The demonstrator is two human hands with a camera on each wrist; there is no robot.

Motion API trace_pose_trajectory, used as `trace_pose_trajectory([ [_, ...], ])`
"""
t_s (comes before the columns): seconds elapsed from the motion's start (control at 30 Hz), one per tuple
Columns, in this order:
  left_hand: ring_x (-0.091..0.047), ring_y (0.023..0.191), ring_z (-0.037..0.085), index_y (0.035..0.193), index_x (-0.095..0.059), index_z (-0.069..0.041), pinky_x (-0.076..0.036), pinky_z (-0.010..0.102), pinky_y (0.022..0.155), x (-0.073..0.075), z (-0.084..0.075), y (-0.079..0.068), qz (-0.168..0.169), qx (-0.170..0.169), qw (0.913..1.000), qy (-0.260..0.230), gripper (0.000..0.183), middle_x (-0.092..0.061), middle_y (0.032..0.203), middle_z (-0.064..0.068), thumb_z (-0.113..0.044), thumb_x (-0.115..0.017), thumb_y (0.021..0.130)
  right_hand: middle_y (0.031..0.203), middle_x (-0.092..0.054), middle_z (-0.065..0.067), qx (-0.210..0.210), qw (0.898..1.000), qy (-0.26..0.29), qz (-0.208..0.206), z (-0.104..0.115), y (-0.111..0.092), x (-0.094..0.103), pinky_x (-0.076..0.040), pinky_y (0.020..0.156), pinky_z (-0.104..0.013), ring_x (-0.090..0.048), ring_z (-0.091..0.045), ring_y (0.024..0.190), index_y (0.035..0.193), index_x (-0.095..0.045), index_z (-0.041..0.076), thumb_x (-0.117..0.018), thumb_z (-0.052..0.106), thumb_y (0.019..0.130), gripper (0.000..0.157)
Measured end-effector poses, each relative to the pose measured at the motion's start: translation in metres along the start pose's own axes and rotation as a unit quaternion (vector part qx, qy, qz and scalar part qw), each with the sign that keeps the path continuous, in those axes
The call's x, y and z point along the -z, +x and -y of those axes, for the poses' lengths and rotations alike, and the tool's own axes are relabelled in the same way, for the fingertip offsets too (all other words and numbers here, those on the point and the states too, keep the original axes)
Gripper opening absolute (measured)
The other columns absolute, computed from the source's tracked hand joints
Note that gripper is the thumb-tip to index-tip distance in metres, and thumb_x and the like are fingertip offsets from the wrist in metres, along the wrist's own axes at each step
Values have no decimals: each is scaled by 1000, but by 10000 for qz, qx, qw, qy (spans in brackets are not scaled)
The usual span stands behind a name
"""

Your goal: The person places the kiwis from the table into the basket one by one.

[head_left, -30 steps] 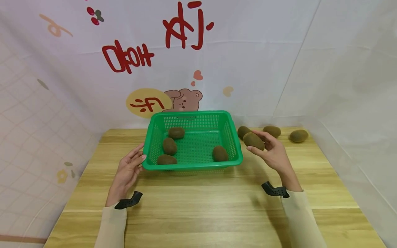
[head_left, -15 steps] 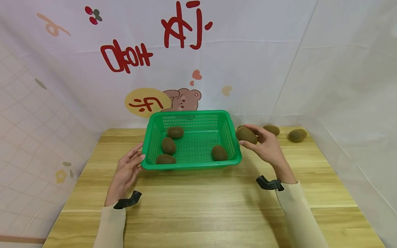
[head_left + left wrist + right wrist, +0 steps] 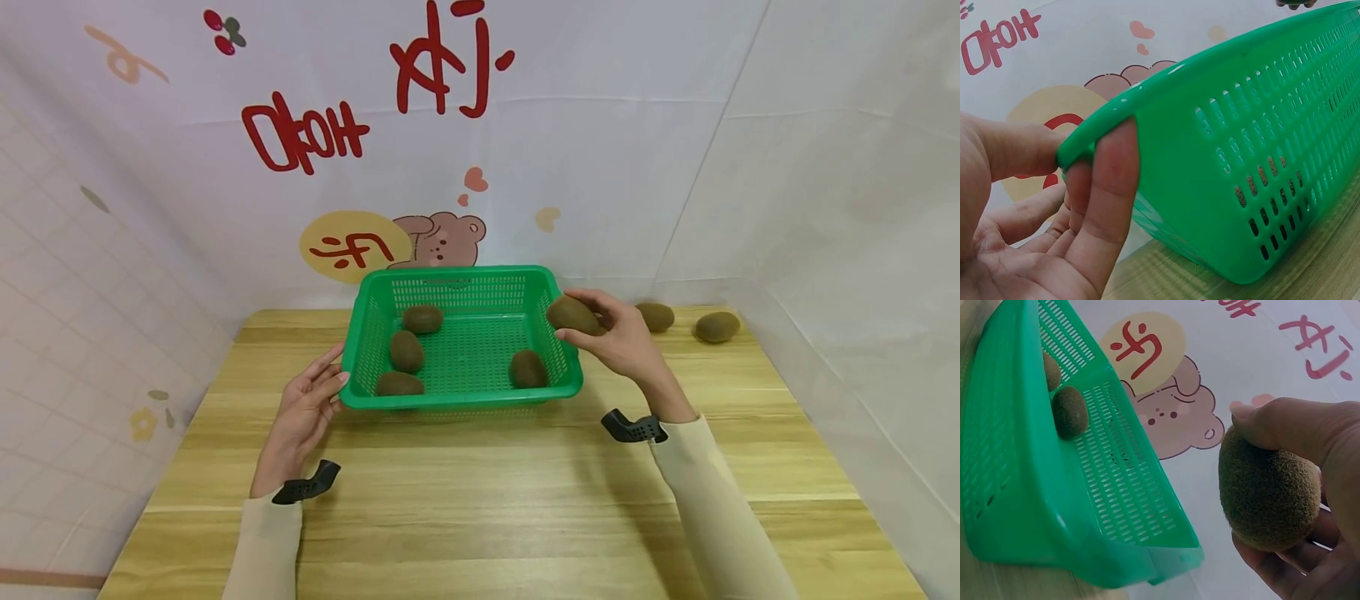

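Right hand (image 3: 622, 340) pinches a fuzzy brown oval kiwi (image 3: 573, 316) between thumb and fingers, raised by the right rim of a green perforated plastic basket (image 3: 457, 402). Left hand (image 3: 303, 412) pinches the basket's left rim, probably steadying it. Four brown kiwis (image 3: 407, 352) lie inside; two more (image 3: 717, 327) sit on the wood-grain table (image 3: 480, 500), right side. White printed backdrop (image 3: 615, 167) stands behind.

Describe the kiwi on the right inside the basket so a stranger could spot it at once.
Find the green basket, gripped at its left end by the left hand. Inside, in the near right corner, lies one brown kiwi. It sits apart from the three kiwis toward the left side and, unlike the held kiwi in the right hand, is untouched.
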State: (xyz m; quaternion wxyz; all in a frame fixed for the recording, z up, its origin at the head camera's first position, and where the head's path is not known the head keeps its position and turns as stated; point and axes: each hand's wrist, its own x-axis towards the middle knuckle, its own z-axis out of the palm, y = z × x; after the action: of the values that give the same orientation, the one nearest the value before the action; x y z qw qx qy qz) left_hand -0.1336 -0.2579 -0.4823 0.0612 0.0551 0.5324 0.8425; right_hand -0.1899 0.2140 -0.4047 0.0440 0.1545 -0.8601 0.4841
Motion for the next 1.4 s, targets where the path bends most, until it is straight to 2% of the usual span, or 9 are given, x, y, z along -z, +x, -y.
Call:
trace_pose_trajectory([
  [0.37,-70,92,9,161,-17,5,-59,19,68,2,-1,0,148,-74,9998,-99,67,-63,114,2,3,-53,104,140,-63,-4,-205,9985,-446,252,7,22,-8,-57,84,-42,-66,-30,119,145,-58,24,-83,44,87,66],
  [0.47,-70,92,9,161,-18,5,-59,19,67,3,-3,1,157,-86,9998,-110,67,-64,115,2,3,-53,104,139,-63,-5,-187,9979,-529,310,7,29,-11,-57,83,-42,-66,-30,118,145,-58,25,-82,45,87,66],
  [0.7,-70,92,9,161,-16,6,-59,20,67,3,-5,1,153,-60,9998,-85,69,-64,114,2,2,-54,104,133,-65,-11,-47,9973,-587,430,6,41,-19,-59,83,-43,-68,-31,111,143,-60,20,-83,37,88,63],
  [0.87,-70,92,9,161,-15,6,-59,19,68,2,-5,0,150,-34,9998,-86,70,-63,114,3,2,-54,104,135,-65,-13,-177,9958,-710,542,5,48,-24,-58,86,-45,-67,-31,112,145,-58,19,-82,36,89,63],
  [1.07,-70,93,9,161,-14,7,-59,19,69,1,-5,-1,141,2,9999,-77,71,-62,114,3,2,-55,104,134,-65,-13,-285,9948,-758,618,6,53,-27,-57,88,-47,-66,-32,113,144,-59,19,-83,35,88,63],
  [1.4,-69,91,8,162,-16,5,-58,19,67,1,0,-1,116,-33,9999,-51,69,-60,114,2,3,-53,104,138,-63,-13,-222,9950,-745,633,-2,57,-33,-57,92,-49,-65,-34,115,146,-57,17,-81,33,90,63],
])
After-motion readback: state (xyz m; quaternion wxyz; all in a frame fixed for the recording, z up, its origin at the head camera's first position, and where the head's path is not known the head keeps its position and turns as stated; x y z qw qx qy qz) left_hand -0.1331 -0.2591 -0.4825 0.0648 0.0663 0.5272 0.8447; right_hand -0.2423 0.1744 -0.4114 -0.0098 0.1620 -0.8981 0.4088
